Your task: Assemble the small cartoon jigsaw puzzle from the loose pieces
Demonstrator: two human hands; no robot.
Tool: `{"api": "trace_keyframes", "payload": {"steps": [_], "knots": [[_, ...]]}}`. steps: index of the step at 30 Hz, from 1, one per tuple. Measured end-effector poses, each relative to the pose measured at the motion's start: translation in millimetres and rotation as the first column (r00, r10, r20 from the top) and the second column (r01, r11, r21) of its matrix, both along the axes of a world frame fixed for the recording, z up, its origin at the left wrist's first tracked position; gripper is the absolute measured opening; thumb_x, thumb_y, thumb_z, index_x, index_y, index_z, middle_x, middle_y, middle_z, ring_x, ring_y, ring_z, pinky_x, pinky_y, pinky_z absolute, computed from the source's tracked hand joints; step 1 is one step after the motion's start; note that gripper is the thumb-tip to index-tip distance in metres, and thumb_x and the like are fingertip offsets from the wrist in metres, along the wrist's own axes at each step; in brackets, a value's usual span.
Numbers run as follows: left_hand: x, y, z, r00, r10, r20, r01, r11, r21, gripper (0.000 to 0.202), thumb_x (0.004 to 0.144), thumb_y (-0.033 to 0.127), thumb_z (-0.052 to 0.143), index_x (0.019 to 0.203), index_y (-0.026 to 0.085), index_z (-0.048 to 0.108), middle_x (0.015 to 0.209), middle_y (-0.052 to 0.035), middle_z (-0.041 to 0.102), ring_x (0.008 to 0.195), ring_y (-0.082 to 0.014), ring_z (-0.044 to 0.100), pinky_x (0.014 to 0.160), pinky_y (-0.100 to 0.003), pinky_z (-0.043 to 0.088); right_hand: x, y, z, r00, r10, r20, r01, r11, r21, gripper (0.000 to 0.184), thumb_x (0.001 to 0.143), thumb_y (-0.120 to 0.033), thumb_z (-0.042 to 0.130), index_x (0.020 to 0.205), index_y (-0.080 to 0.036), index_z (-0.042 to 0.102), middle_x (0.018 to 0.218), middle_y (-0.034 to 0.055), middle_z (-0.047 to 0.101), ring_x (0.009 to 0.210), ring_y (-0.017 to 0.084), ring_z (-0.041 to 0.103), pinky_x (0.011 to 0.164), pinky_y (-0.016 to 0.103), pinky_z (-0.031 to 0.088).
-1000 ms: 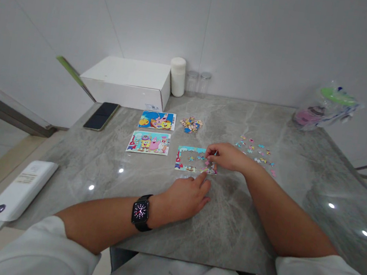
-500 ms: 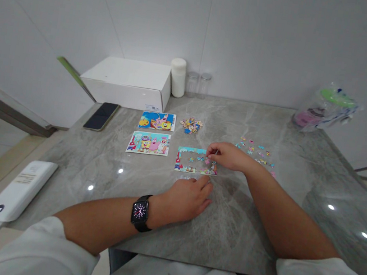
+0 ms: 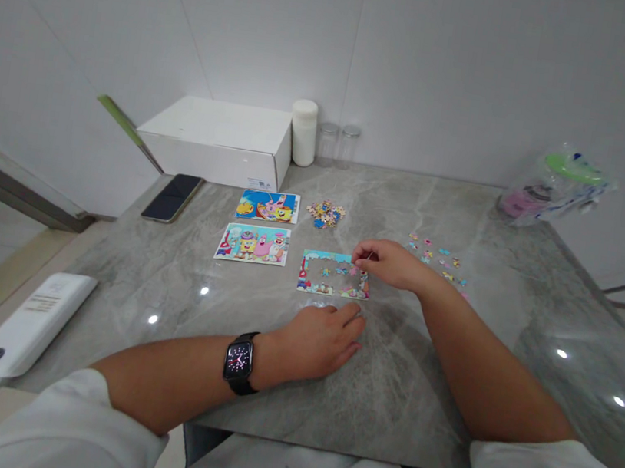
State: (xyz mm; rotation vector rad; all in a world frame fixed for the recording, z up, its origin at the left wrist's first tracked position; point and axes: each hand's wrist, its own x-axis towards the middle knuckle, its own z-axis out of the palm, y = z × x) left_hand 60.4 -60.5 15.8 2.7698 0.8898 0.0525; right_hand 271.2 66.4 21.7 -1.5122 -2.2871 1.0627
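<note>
A small jigsaw puzzle (image 3: 303, 273) lies on the table with its border joined and a few loose pieces inside the open middle. My right hand (image 3: 386, 264) is at its upper right corner, thumb and fingers pinched on a small puzzle piece that they mostly hide. Just below the lower edge, my left hand (image 3: 326, 338) rests on the tabletop with its fingers loosely stretched and nothing in them. Beyond my right wrist, several loose puzzle pieces (image 3: 426, 254) are scattered. To the left is a cartoon picture card (image 3: 253, 244) with similar colours.
A second picture card (image 3: 267, 206) lies beside a heap of puzzle pieces (image 3: 325, 214). Behind stand a white box (image 3: 206, 161), a white bottle (image 3: 303, 133) and two glasses (image 3: 348, 147). A phone (image 3: 172, 198), a power bank (image 3: 32, 325) and a bagged container (image 3: 552, 186) sit around the edges.
My right hand has shifted very slightly up at the puzzle's upper right corner, still pinched. The left hand has moved a touch down, away from the lower edge.
</note>
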Motion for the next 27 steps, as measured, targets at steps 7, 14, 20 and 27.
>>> {"api": "trace_keyframes", "payload": {"steps": [7,14,20,27], "knots": [[-0.2,1.2,-7.0,1.0,0.005,0.015,-0.005,1.0,-0.023,0.029,0.107,0.036,0.047,0.129,0.018,0.054,0.136,-0.0128,0.06,0.095,-0.0223,0.07,0.082,-0.036,0.06,1.2,0.4,2.2,0.999,-0.022,0.039,0.021,0.999,0.025,0.016,0.092,-0.022,0.06,0.097,-0.018,0.075,0.089,0.0032,0.079,0.078,0.015,0.066,0.073,0.024,0.047],[0.6,2.4,-12.8,0.999,0.012,0.053,-0.01,0.999,-0.036,0.029,0.107,0.035,0.049,0.129,0.017,0.054,0.137,-0.014,0.059,0.1,-0.0237,0.071,0.086,-0.039,0.061,2.8,1.6,-3.9,0.997,-0.024,0.069,0.02,0.998,0.062,0.015,0.092,-0.02,0.062,0.096,-0.019,0.076,0.087,0.0017,0.079,0.076,0.015,0.066,0.073,0.024,0.046],[0.6,2.9,-14.6,0.999,0.013,0.041,-0.012,1.0,-0.01,0.029,0.107,0.036,0.048,0.129,0.018,0.054,0.138,-0.0139,0.059,0.097,-0.0234,0.07,0.082,-0.038,0.062,0.8,2.2,-7.7,0.989,-0.02,0.147,0.003,0.993,0.116,0.013,0.093,-0.017,0.063,0.094,-0.02,0.076,0.091,0.0014,0.08,0.081,0.014,0.068,0.074,0.023,0.045],[-0.3,7.0,-8.6,0.999,0.029,0.039,-0.03,0.999,0.031,0.028,0.107,0.035,0.048,0.126,0.018,0.058,0.129,-0.0119,0.064,0.094,-0.0239,0.07,0.076,-0.038,0.061,-4.4,1.6,-11.3,0.983,-0.003,0.185,-0.018,0.994,0.112,0.014,0.092,-0.015,0.064,0.093,-0.021,0.076,0.09,0.0005,0.081,0.084,0.015,0.07,0.075,0.023,0.045]]}}
